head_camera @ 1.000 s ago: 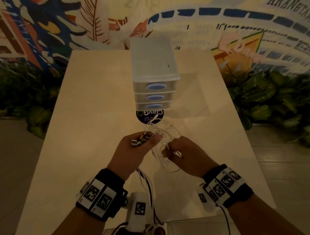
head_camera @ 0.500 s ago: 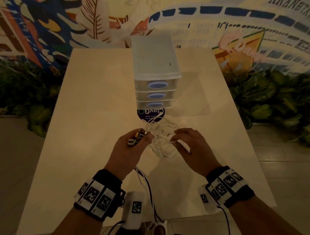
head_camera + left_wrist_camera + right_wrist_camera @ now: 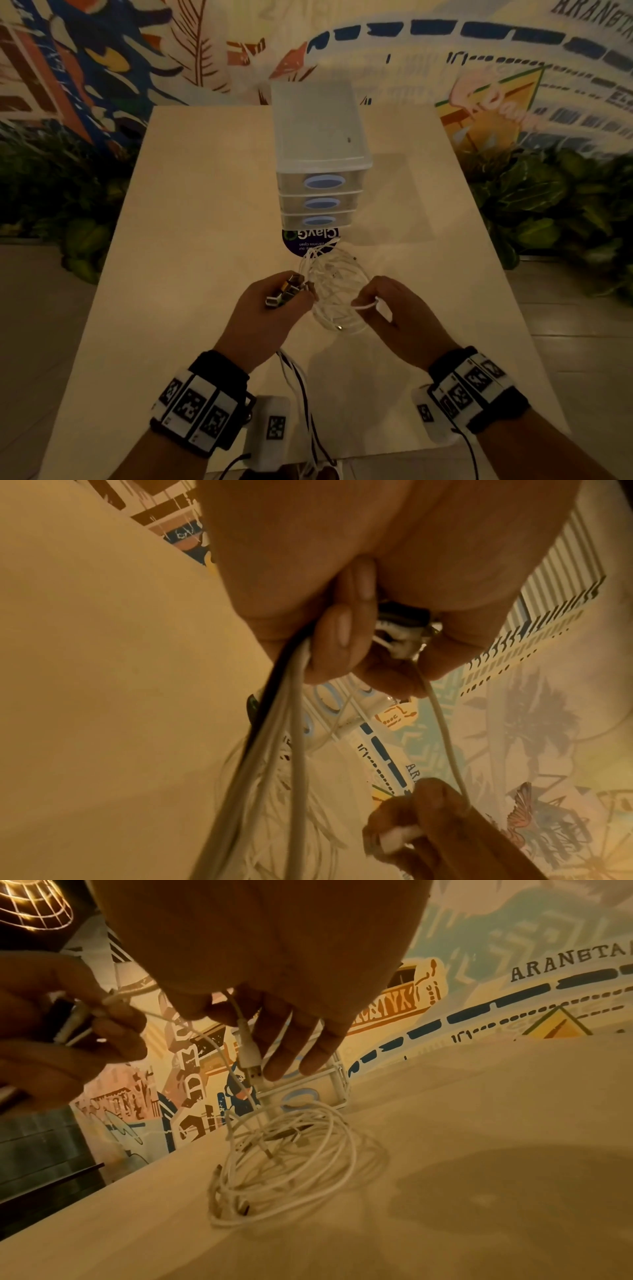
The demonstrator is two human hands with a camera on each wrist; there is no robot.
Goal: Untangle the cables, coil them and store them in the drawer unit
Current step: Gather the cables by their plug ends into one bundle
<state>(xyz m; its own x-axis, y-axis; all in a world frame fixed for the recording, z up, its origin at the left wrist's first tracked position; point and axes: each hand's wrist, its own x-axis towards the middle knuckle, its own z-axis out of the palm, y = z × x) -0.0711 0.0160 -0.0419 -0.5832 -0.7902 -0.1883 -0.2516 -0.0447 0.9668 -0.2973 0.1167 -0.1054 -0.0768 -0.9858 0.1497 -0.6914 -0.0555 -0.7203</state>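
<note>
A loose tangle of white cables (image 3: pixel 334 291) lay on the table (image 3: pixel 191 260), near its middle along the centre line and closer to the near edge, just in front of the drawer unit (image 3: pixel 322 164). Part of the tangle overlapped a round dark sticker (image 3: pixel 301 241) at the unit's base. All three drawers were seen shut, and the unit stood upright toward the far edge.

The left hand (image 3: pixel 265 315) was held above the table just left of the tangle, fingers curled round a bundle of plug ends (image 3: pixel 284 294), with several cables, one of them black, trailing back from the palm toward the near edge. In the left wrist view the fingers (image 3: pixel 342 631) were seen closed tight on the bundle.

The right hand (image 3: pixel 394 311) was held just right of the tangle, palm down. A single white cable (image 3: pixel 364 305) was pinched between thumb and forefinger; its USB plug (image 3: pixel 251 1058) hung below the fingers in the right wrist view, the other fingers (image 3: pixel 308 1053) extended loosely.

Compared with half a second before, the right hand had been drawn back toward the near edge and closed from an open reach over the tangle into a pinch on one strand. The left hand's grip and place were nearly unchanged.

Marker wristbands (image 3: pixel 195 407) were worn on both wrists. A painted wall (image 3: pixel 102 51) was seen beyond the far edge.
</note>
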